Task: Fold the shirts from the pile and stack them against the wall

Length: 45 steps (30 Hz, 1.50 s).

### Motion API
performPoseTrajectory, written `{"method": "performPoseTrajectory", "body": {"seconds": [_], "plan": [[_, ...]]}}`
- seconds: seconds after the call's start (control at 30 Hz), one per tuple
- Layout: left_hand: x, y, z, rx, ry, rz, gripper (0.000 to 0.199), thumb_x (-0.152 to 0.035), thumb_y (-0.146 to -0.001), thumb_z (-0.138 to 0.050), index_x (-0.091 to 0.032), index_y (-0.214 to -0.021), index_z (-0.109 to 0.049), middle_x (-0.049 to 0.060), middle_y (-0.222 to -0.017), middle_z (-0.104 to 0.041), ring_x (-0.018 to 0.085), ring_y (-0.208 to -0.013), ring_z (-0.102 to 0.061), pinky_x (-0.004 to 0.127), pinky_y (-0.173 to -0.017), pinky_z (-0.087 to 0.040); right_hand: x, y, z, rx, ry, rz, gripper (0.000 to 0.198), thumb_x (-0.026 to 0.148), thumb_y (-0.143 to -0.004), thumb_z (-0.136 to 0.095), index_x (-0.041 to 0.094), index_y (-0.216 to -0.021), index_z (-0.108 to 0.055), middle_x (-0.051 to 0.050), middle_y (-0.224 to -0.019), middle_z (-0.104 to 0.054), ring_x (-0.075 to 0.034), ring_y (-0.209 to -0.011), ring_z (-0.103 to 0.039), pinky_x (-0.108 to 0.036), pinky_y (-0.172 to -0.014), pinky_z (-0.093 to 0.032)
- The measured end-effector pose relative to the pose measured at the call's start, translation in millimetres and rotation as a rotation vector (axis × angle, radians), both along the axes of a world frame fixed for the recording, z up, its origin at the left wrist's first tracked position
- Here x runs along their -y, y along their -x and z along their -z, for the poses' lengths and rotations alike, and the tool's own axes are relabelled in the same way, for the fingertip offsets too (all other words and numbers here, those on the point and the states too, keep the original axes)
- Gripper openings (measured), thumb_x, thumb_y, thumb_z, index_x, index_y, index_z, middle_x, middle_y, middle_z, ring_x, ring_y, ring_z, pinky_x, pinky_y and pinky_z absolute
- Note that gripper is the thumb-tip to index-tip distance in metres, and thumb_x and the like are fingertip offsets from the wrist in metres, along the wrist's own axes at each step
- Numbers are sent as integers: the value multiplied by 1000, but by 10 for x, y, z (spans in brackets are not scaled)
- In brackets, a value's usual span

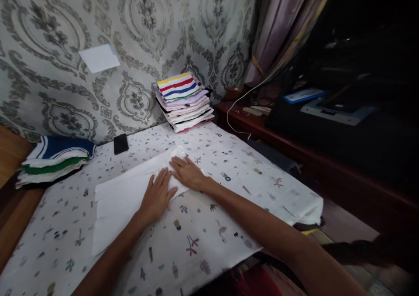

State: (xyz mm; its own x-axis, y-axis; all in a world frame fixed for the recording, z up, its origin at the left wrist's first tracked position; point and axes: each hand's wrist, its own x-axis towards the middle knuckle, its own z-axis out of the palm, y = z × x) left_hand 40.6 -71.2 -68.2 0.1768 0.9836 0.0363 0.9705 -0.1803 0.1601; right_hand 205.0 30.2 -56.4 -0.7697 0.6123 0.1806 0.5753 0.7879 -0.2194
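A folded white cloth garment (pixel 118 200) lies flat on the patterned sheet (pixel 209 226), its long side running from lower left to upper right. Both of my hands rest palm down near its upper right end. My left hand (pixel 159 193) lies on the cloth with the fingers stretched out. Close beside it, my right hand (pixel 188 173) presses on the narrower end, fingers extended and pointing left. The fingertips of the two hands nearly meet. Neither hand grasps anything.
Against the wall stands a stack of folded clothes (pixel 185 106), a striped one on top. Another folded pile (pixel 55 160) sits at the left edge, near a black phone (pixel 121 144). A white cable (pixel 234 117) hangs by the dark wooden furniture (pixel 327 169) on the right.
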Motion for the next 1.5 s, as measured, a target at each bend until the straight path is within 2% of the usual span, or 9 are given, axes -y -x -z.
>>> {"method": "performPoseTrajectory", "body": {"seconds": [0.27,0.57,0.73,0.87,0.97,1.03,1.17,1.33,1.5], "plan": [[154,100,-16,8,-26,14,66,-55,-103,-22,-19,-158,-22,14,-165,-23,27,-153,-17,55,-122,-15,-14,6,5,-21,15,-1,44,32,-104,-39,18,-145,-47,-13,-156,-43,-24,-147,-35,-48,-120,-27],[1036,707,-14,-88,24,-138,71,-59,-101,-23,-22,-160,-11,14,-166,-20,26,-154,-15,54,-122,-13,-52,35,58,19,23,-18,47,32,-104,-35,14,-146,-46,-15,-156,-42,-25,-148,-32,-51,-120,-25],[1371,1129,-65,-47,23,-248,69,-58,-99,-30,-22,-157,-23,13,-165,-25,27,-153,-18,51,-122,-17,144,144,-66,-5,-52,41,40,20,-99,-42,8,-135,-56,-21,-150,-47,-30,-143,-39,-51,-118,-28],[1211,1661,-274,207,-43,-476,64,-50,-96,-33,-14,-149,-38,18,-157,-39,28,-145,-37,44,-116,-32,746,529,-263,-50,-58,-163,32,15,-96,-47,13,-123,-64,-18,-134,-60,-28,-124,-53,-47,-104,-44],[883,2048,-421,313,-93,-705,48,-41,-89,-43,-15,-128,-55,14,-128,-64,25,-120,-59,37,-101,-45,1289,945,-344,13,-2,-475,20,20,-95,-52,13,-107,-67,-15,-113,-65,-25,-103,-60,-38,-81,-54],[657,2220,-465,319,-94,-790,35,-35,-83,-49,-17,-110,-62,10,-105,-70,24,-103,-64,34,-90,-48,1555,1193,-353,57,-32,-577,19,23,-94,-55,12,-104,-66,-15,-106,-65,-26,-98,-60,-38,-74,-54],[358,2346,-433,336,-75,-823,14,-29,-70,-62,-20,-80,-61,4,-76,-66,24,-83,-64,30,-72,-46,1760,1478,-336,100,-84,-584,17,17,-93,-51,11,-101,-65,-16,-98,-67,-28,-93,-61,-40,-70,-54],[259,2336,-396,402,-19,-836,12,-23,-59,-65,-21,-62,-54,-1,-55,-55,21,-67,-58,28,-59,-38,1756,1551,-332,90,-116,-569,19,4,-90,-50,9,-102,-63,-17,-97,-68,-28,-93,-64,-38,-70,-54],[236,2303,-542,506,1,-821,16,-23,-56,-64,-20,-64,-51,-4,-55,-50,16,-61,-54,24,-54,-36,1698,1531,-356,36,79,-429,20,7,-88,-49,12,-104,-62,-14,-97,-71,-25,-87,-66,-36,-69,-53]]}}
